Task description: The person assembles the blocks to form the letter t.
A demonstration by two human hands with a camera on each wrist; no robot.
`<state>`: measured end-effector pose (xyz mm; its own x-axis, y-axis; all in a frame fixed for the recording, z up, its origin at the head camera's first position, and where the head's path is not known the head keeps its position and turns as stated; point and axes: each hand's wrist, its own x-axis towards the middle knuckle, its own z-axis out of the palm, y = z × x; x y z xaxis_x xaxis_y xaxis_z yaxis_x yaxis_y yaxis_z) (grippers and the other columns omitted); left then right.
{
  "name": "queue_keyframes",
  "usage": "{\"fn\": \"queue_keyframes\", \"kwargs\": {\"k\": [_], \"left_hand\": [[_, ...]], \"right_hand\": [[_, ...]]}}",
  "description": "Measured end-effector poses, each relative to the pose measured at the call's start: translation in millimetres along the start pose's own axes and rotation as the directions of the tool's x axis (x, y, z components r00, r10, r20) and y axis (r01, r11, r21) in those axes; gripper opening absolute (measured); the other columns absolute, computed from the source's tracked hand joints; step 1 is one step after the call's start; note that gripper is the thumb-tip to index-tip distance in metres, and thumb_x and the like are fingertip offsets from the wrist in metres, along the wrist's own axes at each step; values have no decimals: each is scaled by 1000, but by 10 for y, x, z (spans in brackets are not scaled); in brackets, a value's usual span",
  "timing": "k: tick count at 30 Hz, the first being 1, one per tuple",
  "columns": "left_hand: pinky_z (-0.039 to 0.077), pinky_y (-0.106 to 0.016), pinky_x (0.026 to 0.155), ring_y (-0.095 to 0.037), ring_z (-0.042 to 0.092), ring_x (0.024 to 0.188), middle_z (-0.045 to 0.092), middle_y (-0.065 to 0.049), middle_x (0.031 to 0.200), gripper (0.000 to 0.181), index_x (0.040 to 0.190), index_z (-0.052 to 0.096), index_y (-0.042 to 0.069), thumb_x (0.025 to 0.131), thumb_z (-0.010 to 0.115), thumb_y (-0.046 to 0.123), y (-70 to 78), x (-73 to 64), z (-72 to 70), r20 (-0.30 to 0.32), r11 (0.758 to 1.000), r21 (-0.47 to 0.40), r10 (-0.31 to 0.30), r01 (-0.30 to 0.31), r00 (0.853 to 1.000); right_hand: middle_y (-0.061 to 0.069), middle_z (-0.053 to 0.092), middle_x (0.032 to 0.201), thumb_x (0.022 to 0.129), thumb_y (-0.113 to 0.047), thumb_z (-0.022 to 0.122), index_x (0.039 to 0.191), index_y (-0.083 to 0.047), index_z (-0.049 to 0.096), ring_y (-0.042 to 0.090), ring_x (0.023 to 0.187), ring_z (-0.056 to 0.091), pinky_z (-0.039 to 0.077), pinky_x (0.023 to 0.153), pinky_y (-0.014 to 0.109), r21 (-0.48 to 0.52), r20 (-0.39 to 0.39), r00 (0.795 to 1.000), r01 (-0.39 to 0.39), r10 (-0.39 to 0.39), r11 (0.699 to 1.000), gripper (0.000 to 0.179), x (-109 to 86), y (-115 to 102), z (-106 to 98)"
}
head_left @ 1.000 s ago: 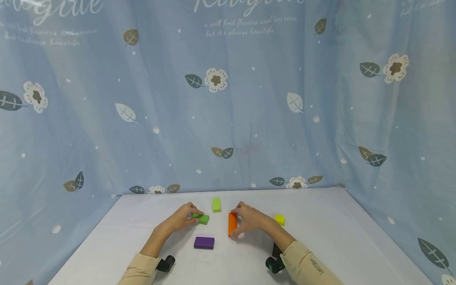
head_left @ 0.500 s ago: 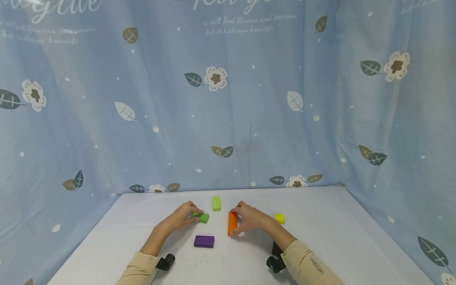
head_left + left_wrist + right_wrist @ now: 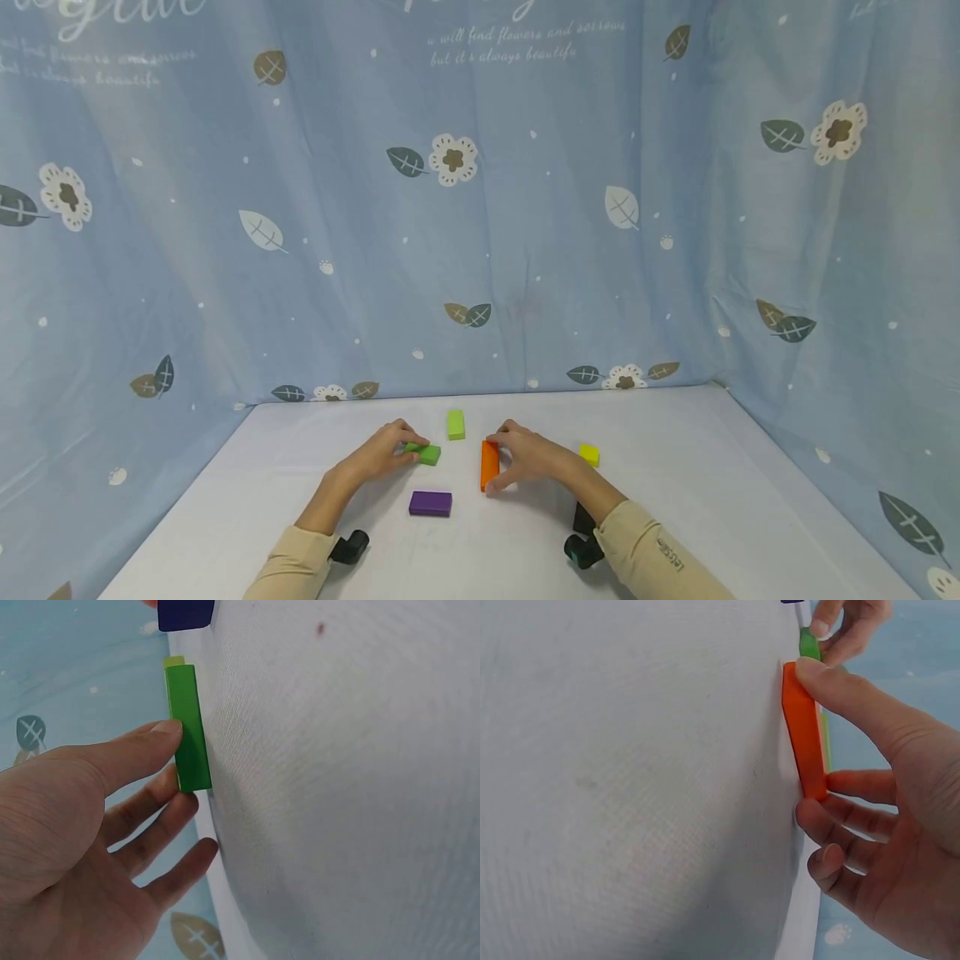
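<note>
In the head view, my left hand (image 3: 381, 452) has its thumb and fingers at the two sides of a green block (image 3: 430, 455), pinching it where it lies on the white table. The left wrist view shows the thumb on the face of this green block (image 3: 189, 731), with the lower fingers spread apart. My right hand (image 3: 528, 456) grips an orange block (image 3: 489, 465) lengthwise, thumb at the near end and fingertips at the far end. From the right wrist, the orange block (image 3: 804, 735) appears close to the tabletop; its remaining fingers are loosely bent.
A purple block (image 3: 431, 503) lies nearer, between the forearms. Behind, between the hands, is a light green block (image 3: 456, 425). The yellow block (image 3: 588, 454) sits right of the right hand. A blue patterned curtain (image 3: 480, 250) surrounds the white table (image 3: 675, 467).
The whole head view has shifted slightly, with the scene a little higher in it. Both hands keep their hold, and the blocks stay in place relative to each other.
</note>
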<state>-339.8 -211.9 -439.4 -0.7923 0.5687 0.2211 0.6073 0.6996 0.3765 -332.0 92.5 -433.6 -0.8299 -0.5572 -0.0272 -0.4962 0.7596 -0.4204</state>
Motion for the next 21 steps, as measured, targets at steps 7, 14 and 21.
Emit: {"fn": "queue_keyframes", "kwargs": {"k": [7, 14, 21], "left_hand": [[46, -39, 84, -28, 58, 98, 62, -9, 104, 25, 113, 72, 2, 90, 68, 9, 12, -2, -7, 3, 1000, -17, -2, 2, 1000], [47, -39, 84, -28, 58, 98, 62, -11, 104, 25, 114, 72, 2, 90, 68, 9, 23, 1, -20, -11, 1000, -12, 16, -16, 1000], [46, -39, 84, -28, 58, 98, 62, -11, 105, 25, 114, 72, 2, 90, 69, 9, 8, -3, -5, 3, 1000, -19, 6, -6, 1000]], "right_hand": [[7, 55, 127, 71, -52, 83, 138, -9, 56, 18, 106, 56, 51, 98, 38, -9, 2, 1000, -7, 7, 1000, 84, -17, -23, -13], [7, 54, 129, 72, -52, 83, 139, -9, 55, 19, 107, 57, 51, 98, 38, -12, 3, 1000, 3, -3, 1000, 85, -26, -29, -36], [11, 54, 130, 74, -49, 83, 140, -6, 54, 16, 94, 56, 53, 85, 28, 32, 18, 999, 39, -39, 999, 83, -63, -21, -44]]}}
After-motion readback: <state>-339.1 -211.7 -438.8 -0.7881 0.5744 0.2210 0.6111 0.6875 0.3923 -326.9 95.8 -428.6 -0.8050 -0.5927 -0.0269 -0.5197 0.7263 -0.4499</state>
